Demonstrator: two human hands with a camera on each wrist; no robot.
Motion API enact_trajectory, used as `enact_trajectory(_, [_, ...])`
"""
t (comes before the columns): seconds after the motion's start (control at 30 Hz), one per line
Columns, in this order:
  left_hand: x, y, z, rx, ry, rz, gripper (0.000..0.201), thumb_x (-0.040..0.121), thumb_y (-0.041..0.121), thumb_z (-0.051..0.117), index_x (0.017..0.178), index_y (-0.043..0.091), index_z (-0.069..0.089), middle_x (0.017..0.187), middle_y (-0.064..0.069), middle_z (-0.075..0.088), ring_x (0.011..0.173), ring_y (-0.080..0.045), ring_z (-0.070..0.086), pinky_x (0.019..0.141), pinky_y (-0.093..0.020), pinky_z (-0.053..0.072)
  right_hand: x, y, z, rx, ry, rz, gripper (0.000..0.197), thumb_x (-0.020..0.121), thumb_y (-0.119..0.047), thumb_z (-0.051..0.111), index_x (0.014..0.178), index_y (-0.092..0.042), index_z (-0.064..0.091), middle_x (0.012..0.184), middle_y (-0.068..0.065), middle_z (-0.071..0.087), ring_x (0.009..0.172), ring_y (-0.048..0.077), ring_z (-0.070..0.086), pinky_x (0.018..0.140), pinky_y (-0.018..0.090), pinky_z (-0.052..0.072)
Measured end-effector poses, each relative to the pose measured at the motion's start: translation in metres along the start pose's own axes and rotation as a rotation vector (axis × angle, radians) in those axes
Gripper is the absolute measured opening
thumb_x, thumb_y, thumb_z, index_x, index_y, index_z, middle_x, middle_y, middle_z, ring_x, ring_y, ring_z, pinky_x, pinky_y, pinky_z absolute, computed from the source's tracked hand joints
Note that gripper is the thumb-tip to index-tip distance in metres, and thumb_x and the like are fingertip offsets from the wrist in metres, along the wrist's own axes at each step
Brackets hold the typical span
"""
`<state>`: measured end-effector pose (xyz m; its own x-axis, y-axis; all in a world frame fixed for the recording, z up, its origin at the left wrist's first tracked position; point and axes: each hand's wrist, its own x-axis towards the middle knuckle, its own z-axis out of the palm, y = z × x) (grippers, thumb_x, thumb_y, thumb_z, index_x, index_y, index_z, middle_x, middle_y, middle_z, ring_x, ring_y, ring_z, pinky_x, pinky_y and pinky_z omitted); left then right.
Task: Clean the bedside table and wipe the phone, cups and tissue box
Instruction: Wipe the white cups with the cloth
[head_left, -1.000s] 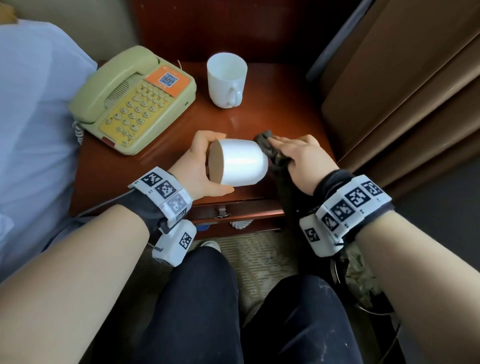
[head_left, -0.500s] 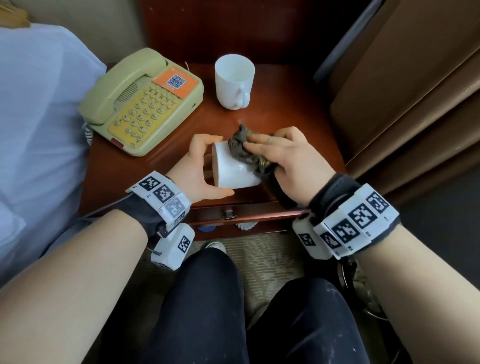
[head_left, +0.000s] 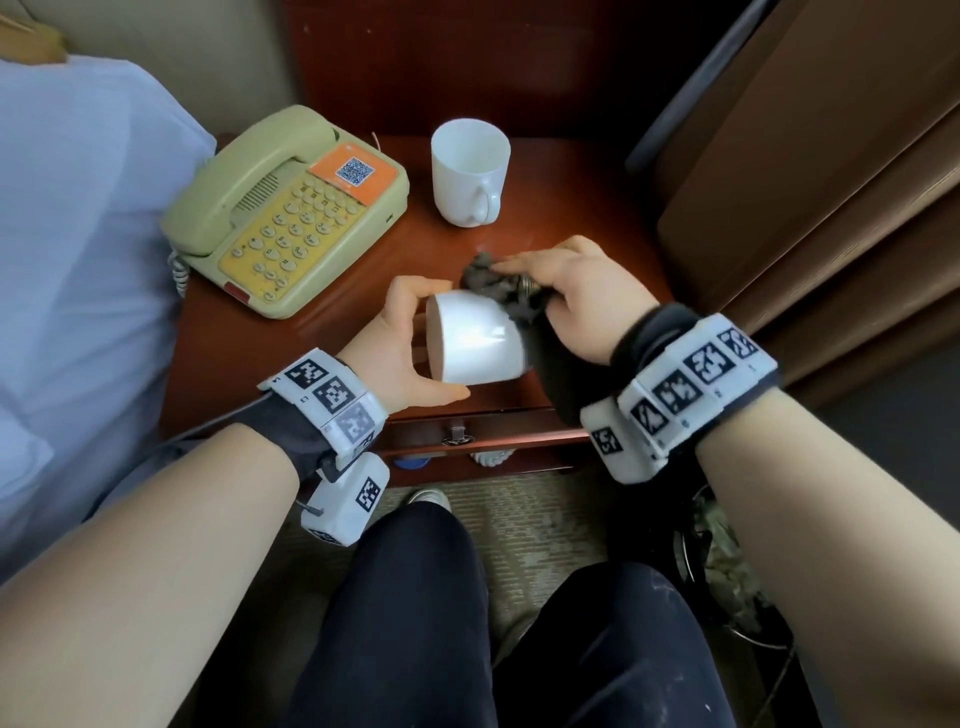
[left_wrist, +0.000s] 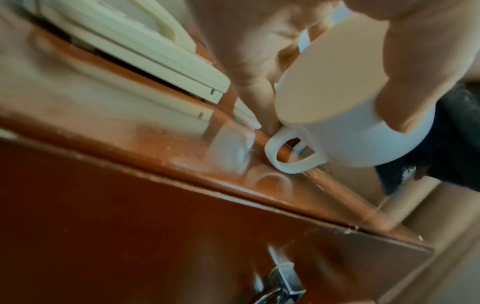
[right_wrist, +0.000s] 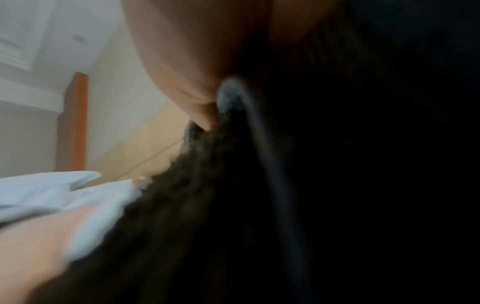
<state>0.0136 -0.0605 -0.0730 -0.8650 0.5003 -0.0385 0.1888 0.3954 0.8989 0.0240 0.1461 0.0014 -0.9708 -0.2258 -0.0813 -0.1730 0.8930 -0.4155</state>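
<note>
Nearest, at six o'clock, a person's dark-trousered knees (head_left: 415, 623) sit before the red-brown wooden bedside table (head_left: 291, 353), whose drawer front carries a small metal pull (head_left: 457, 435). Just above the table's front edge, about the middle of the scene, the left hand (head_left: 400, 343) grips a white ceramic cup lying on its side (head_left: 475, 338), thumb under the near wall and fingers curled over the far one; its base faces nine o'clock. From the left wrist view the cup's handle (left_wrist: 291, 156) hangs downward, very close to the tabletop, though whether it touches is hard to judge in the blur. At three o'clock of the cup, the right hand (head_left: 576, 296) is closed around a dark grey crumpled cloth (head_left: 498, 286), pressing it against the cup's far end; the right wrist view shows little beyond dark fabric. Further back, at eleven o'clock, a pale green push-button telephone with an orange label (head_left: 291, 218) rests on the table beside the white bedding (head_left: 78, 260). At twelve o'clock stands a second white mug, upright (head_left: 470, 171), handle toward the viewer, well apart from the hands. Brown curtains (head_left: 831, 182) hang at two o'clock.
</note>
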Motion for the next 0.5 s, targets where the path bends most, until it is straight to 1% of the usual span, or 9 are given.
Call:
enact_trajectory(0.03, [0.0, 0.001, 0.001, 0.039, -0.04, 0.034, 0.092, 0.047, 0.044, 0.074, 0.123, 0.033, 0.022, 0.134, 0.004, 0.036, 0.125, -0.018, 0.045, 0.098, -0.045, 0.047, 0.008, 0.005, -0.003, -0.053, -0.099, 0.109, 0.053, 0.088, 0.0, 0.034, 0.13, -0.028, 0.052, 0.13, 0.007, 0.049, 0.112, 0.029, 0.05, 0.099, 0.029, 0.039])
enact_trajectory(0.1, [0.001, 0.003, 0.004, 0.126, -0.108, 0.084, 0.09, 0.052, 0.042, 0.074, 0.125, 0.035, 0.022, 0.137, -0.002, 0.035, 0.127, -0.019, 0.043, 0.098, -0.046, 0.046, 0.014, 0.013, -0.004, -0.118, -0.318, 0.211, 0.051, 0.089, -0.001, 0.033, 0.131, -0.024, 0.05, 0.132, 0.01, 0.052, 0.117, 0.03, 0.05, 0.102, 0.035, 0.04])
enact_trajectory(0.17, [0.001, 0.003, 0.004, 0.15, -0.099, 0.069, 0.093, 0.054, 0.033, 0.08, 0.127, 0.03, 0.023, 0.137, -0.003, 0.035, 0.126, -0.019, 0.044, 0.098, -0.046, 0.046, 0.007, 0.022, -0.002, -0.125, -0.418, 0.256, 0.049, 0.089, 0.001, 0.034, 0.13, -0.021, 0.05, 0.131, 0.007, 0.055, 0.121, 0.026, 0.048, 0.101, 0.032, 0.038])
enact_trajectory(0.2, [0.002, 0.002, 0.003, 0.138, -0.075, 0.05, 0.094, 0.056, 0.025, 0.083, 0.128, 0.025, 0.023, 0.135, -0.001, 0.035, 0.125, -0.018, 0.044, 0.099, -0.046, 0.046, 0.002, 0.028, -0.002, -0.088, -0.404, 0.285, 0.049, 0.089, 0.002, 0.034, 0.13, -0.021, 0.051, 0.129, 0.006, 0.056, 0.12, 0.025, 0.049, 0.099, 0.03, 0.037])
enact_trajectory(0.27, [0.002, 0.003, 0.002, 0.115, -0.039, 0.013, 0.096, 0.058, 0.012, 0.086, 0.129, 0.022, 0.022, 0.132, 0.002, 0.034, 0.125, -0.017, 0.044, 0.1, -0.044, 0.045, -0.007, 0.037, -0.003, -0.015, -0.298, 0.31, 0.05, 0.089, 0.003, 0.034, 0.129, -0.02, 0.052, 0.127, 0.008, 0.058, 0.118, 0.025, 0.051, 0.095, 0.025, 0.037])
enact_trajectory(0.3, [0.002, 0.005, 0.002, 0.113, -0.036, -0.002, 0.097, 0.058, 0.009, 0.085, 0.132, 0.019, 0.022, 0.131, 0.003, 0.034, 0.124, -0.017, 0.044, 0.1, -0.044, 0.046, -0.011, 0.041, -0.004, 0.019, -0.238, 0.313, 0.05, 0.089, 0.004, 0.034, 0.128, -0.019, 0.052, 0.125, 0.009, 0.059, 0.117, 0.025, 0.052, 0.094, 0.023, 0.036])
enact_trajectory(0.33, [0.003, 0.006, 0.002, 0.122, -0.042, -0.014, 0.098, 0.059, 0.009, 0.085, 0.134, 0.017, 0.022, 0.133, 0.002, 0.034, 0.124, -0.018, 0.044, 0.1, -0.043, 0.046, -0.013, 0.045, -0.005, 0.044, -0.187, 0.319, 0.049, 0.088, 0.005, 0.034, 0.128, -0.018, 0.053, 0.123, 0.01, 0.06, 0.115, 0.025, 0.053, 0.092, 0.022, 0.036])
enact_trajectory(0.4, [0.003, 0.01, 0.003, 0.165, -0.072, -0.025, 0.099, 0.059, 0.011, 0.085, 0.135, 0.017, 0.021, 0.137, -0.003, 0.035, 0.125, -0.018, 0.044, 0.1, -0.043, 0.046, -0.016, 0.05, -0.007, 0.046, -0.12, 0.337, 0.047, 0.088, 0.004, 0.035, 0.127, -0.017, 0.052, 0.119, 0.012, 0.061, 0.111, 0.027, 0.055, 0.09, 0.024, 0.039])
enact_trajectory(0.5, [0.005, 0.018, 0.006, 0.197, -0.09, -0.051, 0.097, 0.06, 0.011, 0.084, 0.135, 0.019, 0.024, 0.138, -0.006, 0.036, 0.123, -0.019, 0.046, 0.099, -0.043, 0.047, -0.02, 0.049, -0.013, 0.029, -0.036, 0.312, 0.048, 0.087, 0.003, 0.036, 0.129, -0.016, 0.052, 0.12, 0.014, 0.061, 0.112, 0.03, 0.055, 0.092, 0.027, 0.04])
